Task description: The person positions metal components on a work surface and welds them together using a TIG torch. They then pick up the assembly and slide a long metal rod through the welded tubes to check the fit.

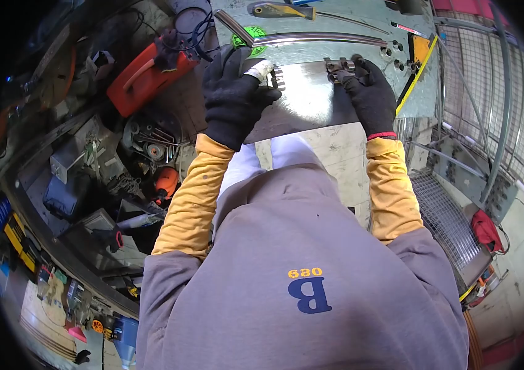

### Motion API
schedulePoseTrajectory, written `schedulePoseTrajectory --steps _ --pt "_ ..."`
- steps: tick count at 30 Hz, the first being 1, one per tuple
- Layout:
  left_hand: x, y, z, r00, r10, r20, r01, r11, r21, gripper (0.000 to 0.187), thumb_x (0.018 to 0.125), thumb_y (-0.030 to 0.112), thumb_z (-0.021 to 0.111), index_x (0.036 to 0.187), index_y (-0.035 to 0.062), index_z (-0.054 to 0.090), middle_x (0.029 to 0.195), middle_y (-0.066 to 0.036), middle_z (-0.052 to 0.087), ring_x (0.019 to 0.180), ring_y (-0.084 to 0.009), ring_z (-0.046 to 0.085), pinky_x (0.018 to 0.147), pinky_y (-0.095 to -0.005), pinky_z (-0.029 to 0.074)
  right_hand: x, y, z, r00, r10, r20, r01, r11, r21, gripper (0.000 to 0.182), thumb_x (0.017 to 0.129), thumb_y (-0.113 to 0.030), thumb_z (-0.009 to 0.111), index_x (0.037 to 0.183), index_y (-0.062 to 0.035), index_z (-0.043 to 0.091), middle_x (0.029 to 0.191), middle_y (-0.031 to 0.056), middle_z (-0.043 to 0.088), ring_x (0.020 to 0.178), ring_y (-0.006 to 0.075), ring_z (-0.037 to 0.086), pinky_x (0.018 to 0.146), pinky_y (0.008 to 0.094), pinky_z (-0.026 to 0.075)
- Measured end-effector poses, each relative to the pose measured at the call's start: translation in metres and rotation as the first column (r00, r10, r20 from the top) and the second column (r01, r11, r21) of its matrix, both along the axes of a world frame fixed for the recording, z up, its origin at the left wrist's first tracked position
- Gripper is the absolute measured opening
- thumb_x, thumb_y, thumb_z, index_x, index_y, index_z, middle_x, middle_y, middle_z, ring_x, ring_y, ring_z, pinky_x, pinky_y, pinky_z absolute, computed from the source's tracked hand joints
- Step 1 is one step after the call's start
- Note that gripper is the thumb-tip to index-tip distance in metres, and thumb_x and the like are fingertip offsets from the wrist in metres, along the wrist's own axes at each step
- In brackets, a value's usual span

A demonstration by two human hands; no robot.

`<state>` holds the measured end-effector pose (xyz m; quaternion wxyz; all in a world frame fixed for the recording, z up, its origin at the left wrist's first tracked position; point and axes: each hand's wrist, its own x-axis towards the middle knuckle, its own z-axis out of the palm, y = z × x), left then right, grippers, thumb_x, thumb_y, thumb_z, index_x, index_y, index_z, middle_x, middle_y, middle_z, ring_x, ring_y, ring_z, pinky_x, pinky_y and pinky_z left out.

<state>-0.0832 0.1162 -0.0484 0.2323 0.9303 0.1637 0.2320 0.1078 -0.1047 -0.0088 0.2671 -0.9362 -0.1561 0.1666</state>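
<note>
A shiny steel sheet lies on the workbench in front of me. My left hand, in a black glove, rests on the sheet's left far corner and grips a small toothed metal fitting with a pale wrap. My right hand, also gloved, pinches a small metal clamp-like fitting at the sheet's far edge. The two hands are about a sheet-width apart. My grey shirt and yellow sleeves fill the lower half of the view.
A bent steel tube lies just beyond the sheet. A yellow-handled tool lies farther back. A red case, cables and cluttered tools fill the left. A wire mesh rack and a red bag are on the right.
</note>
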Motion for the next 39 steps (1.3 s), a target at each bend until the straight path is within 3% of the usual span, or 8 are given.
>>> schedulePoseTrajectory --steps 13,18,22,26,39 --pt "0.0 0.001 0.004 1.0 -0.014 -0.008 0.014 1.0 -0.009 0.062 0.066 0.039 0.094 0.121 0.0167 0.077 0.137 -0.019 0.064 0.135 -0.0402 0.055 0.117 -0.0511 0.039 -0.001 0.001 0.002 1.0 -0.017 -0.004 0.016 0.999 -0.031 0.063 0.084 -0.039 0.088 0.138 -0.0127 0.069 0.109 0.0035 0.078 0.089 0.012 0.066 0.082 0.0282 0.052" --pt "0.003 0.001 0.007 0.999 -0.023 -0.023 0.022 1.0 -0.023 0.063 0.066 0.036 0.094 0.121 0.0134 0.076 0.135 -0.02 0.066 0.132 -0.0414 0.057 0.116 -0.0517 0.041 0.001 -0.003 -0.005 1.0 -0.001 -0.008 0.002 0.999 0.04 0.064 0.084 -0.038 0.088 0.138 -0.0117 0.069 0.112 0.0037 0.077 0.092 0.0127 0.067 0.086 0.0287 0.053" --pt "0.002 0.002 0.01 0.999 -0.034 -0.021 0.033 0.999 -0.012 0.06 0.069 0.037 0.092 0.122 0.0129 0.076 0.134 -0.02 0.066 0.131 -0.0423 0.057 0.115 -0.0522 0.042 -0.003 0.004 0.009 1.0 -0.021 0.003 0.021 0.998 -0.065 0.064 0.082 -0.044 0.088 0.138 -0.017 0.07 0.109 0.0062 0.077 0.094 0.0171 0.069 0.086 0.0324 0.055" --pt "0.002 0.002 0.01 0.999 -0.037 -0.02 0.037 0.999 0.001 0.06 0.072 0.039 0.091 0.123 0.0136 0.076 0.134 -0.02 0.066 0.131 -0.0422 0.057 0.115 -0.0522 0.041 -0.002 0.003 0.006 1.0 -0.017 0.018 0.018 0.998 -0.052 0.063 0.082 -0.046 0.088 0.137 -0.0205 0.07 0.109 0.0066 0.077 0.093 0.0186 0.07 0.085 0.034 0.056" --pt "0.001 0.003 0.01 0.998 -0.047 0.03 0.047 0.998 -0.028 0.06 0.071 0.038 0.091 0.123 0.0134 0.076 0.131 -0.02 0.067 0.129 -0.0424 0.057 0.112 -0.0522 0.042 0.0 0.0 0.001 0.999 -0.017 -0.037 0.017 1.0 0.01 0.065 0.083 -0.041 0.089 0.14 -0.0152 0.068 0.121 0.0054 0.077 0.105 0.0158 0.071 0.091 0.0308 0.054"
